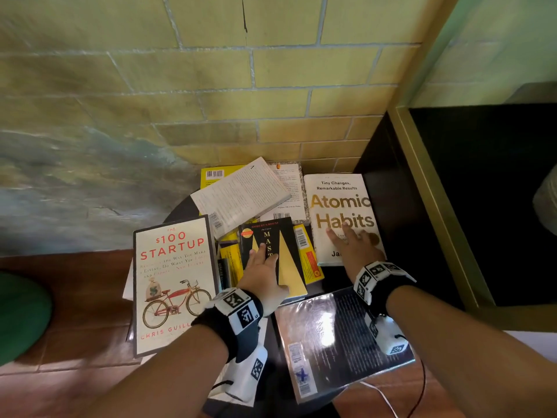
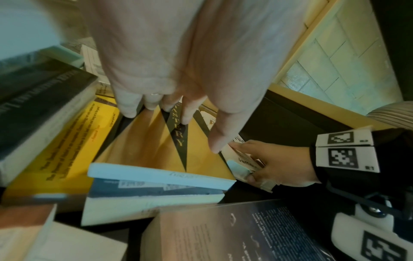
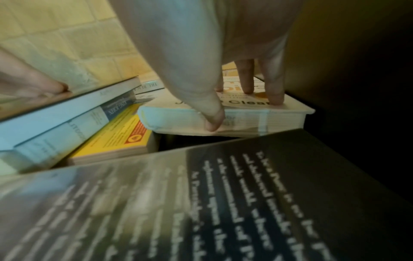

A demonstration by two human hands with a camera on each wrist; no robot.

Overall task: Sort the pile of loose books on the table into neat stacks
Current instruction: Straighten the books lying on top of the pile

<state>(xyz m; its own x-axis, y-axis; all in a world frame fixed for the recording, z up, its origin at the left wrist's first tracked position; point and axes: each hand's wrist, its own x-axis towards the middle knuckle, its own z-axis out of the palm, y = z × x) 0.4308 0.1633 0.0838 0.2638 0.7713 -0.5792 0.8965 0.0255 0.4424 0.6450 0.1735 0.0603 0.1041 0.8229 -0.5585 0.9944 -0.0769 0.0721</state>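
Both hands are on books right now. Left hand (image 1: 262, 274) lies flat on the black and gold Mastery book (image 1: 272, 254), with straight fingers (image 2: 186, 113) pressing on its cover and the thumb along its right edge. Right hand (image 1: 354, 248) holds the white Atomic Habits book (image 1: 339, 206): its fingers (image 3: 273, 84) lie on top of the cover and its thumb (image 3: 212, 121) hooks onto the near page edge, so it pinches the book. The Mastery book sits tilted on top of other books in the middle of the pile, and Atomic Habits lies just beside it on the right, next to a dark cabinet (image 1: 388, 176). A yellow book (image 1: 309, 254) pokes out between them. To the left lies the $100 Startup book (image 1: 173, 282) with a red bike on it. A white book with a barcode (image 1: 241, 196) lies face down at the back, near the yellow brick wall (image 1: 211, 86). A shiny dark book (image 1: 337, 339) lies closest, under the right wrist. The small dark table (image 1: 180, 211) peeks out under the pile.
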